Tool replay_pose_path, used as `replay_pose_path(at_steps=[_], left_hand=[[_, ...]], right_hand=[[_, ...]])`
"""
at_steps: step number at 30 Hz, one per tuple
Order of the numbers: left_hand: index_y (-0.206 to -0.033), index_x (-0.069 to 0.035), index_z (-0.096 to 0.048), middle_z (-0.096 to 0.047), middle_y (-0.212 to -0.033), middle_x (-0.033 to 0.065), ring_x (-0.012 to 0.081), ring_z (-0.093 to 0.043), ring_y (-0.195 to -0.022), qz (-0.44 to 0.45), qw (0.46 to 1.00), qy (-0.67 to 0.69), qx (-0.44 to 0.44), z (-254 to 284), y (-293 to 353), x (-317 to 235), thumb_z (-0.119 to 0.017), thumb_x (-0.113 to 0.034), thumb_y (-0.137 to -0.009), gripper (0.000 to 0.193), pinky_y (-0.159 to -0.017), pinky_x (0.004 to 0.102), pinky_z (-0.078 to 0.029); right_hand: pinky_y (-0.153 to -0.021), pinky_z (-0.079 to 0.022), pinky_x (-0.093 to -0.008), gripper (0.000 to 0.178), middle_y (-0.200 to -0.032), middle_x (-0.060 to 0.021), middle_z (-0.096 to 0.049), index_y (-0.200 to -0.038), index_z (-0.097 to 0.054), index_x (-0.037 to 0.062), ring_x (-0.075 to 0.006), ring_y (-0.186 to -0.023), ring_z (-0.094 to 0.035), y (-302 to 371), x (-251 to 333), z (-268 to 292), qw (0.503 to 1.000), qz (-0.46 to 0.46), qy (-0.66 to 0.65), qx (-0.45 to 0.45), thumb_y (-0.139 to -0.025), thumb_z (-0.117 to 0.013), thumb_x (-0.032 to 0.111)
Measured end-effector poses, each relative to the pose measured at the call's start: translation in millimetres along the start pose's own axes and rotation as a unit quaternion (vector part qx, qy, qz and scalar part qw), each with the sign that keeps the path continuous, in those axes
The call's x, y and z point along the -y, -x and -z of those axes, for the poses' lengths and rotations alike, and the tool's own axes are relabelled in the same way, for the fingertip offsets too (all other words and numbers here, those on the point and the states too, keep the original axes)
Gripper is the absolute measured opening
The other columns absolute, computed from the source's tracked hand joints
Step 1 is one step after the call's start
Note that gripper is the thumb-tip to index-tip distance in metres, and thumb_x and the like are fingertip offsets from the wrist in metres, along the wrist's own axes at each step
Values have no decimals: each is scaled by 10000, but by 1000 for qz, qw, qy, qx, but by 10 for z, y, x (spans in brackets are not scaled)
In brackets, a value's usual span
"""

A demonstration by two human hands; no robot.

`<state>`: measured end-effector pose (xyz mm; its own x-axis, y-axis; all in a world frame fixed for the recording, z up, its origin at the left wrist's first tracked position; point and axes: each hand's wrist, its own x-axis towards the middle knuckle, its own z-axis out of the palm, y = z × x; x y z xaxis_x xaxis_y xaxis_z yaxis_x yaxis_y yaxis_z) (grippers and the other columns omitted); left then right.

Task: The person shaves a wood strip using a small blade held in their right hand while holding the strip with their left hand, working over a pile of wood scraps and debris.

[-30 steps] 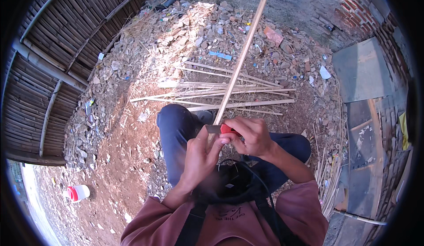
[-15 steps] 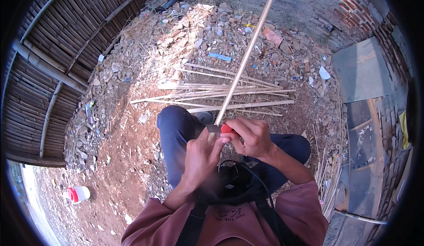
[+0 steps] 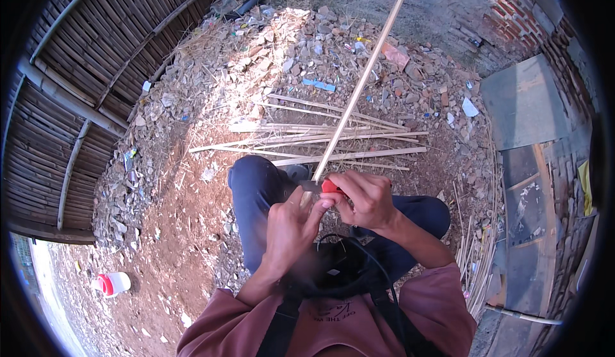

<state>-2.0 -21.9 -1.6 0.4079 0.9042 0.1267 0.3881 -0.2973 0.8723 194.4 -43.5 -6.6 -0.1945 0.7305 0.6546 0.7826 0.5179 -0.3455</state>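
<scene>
Facing rubble-strewn ground point(image 3: 170, 248) beside a slatted wall point(image 3: 41, 158), left fingers point(image 3: 316, 213) hold a strip point(image 3: 353, 102), right fingers point(image 3: 350, 182) a red-handled knife point(image 3: 330, 186).

The head-worn fisheye camera looks steeply down, close above the bare left hand point(image 3: 288, 224) and bare right hand point(image 3: 366, 200). Facing forward, it reaches the grey-and-red brick wall point(image 3: 448, 20).

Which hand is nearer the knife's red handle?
Right: the right hand grips the red handle; the left hand is lower and left of it, near the blade.
</scene>
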Motion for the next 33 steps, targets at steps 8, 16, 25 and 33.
replay_pose_path(at_steps=[8,16,25,33], left_hand=[[-1051,-17,-699,-583,-579,147,296,-579,-464,21,1000,4,1,6,3,-31,-767,-377,-1014,368,-499,383,-443],[-815,-10,-504,-336,-607,29,121,-301,-594,53,998,22,4,20,4,-97,-802,-302,-1000,456,-512,341,-310],[-785,-27,-462,-346,-596,66,147,-320,-583,85,995,27,40,28,255,-25,-774,-323,-1019,489,-519,354,-342],[-934,-20,-538,-462,-627,67,120,-426,-581,71,996,36,27,69,132,34,-698,-297,-1066,346,-537,342,-374]], right_hand=[[-565,-557,-385,229,-801,-73,-681,-1108,-701,53,-253,-665,-721,-49,12,34,1000,-6,10,-11,-936,-771,187],[-566,-560,-374,209,-802,-65,-697,-1097,-715,65,-246,-661,-723,-79,-18,62,1000,-5,4,-10,-955,-771,208],[-573,-510,-319,228,-858,-96,-736,-1124,-704,-1,-181,-626,-672,-299,-505,597,984,-141,-8,-113,-1023,-734,201],[-587,-535,-329,264,-807,-80,-698,-1095,-699,31,-207,-632,-692,-157,-203,310,995,-58,-74,-28,-1011,-745,277]])
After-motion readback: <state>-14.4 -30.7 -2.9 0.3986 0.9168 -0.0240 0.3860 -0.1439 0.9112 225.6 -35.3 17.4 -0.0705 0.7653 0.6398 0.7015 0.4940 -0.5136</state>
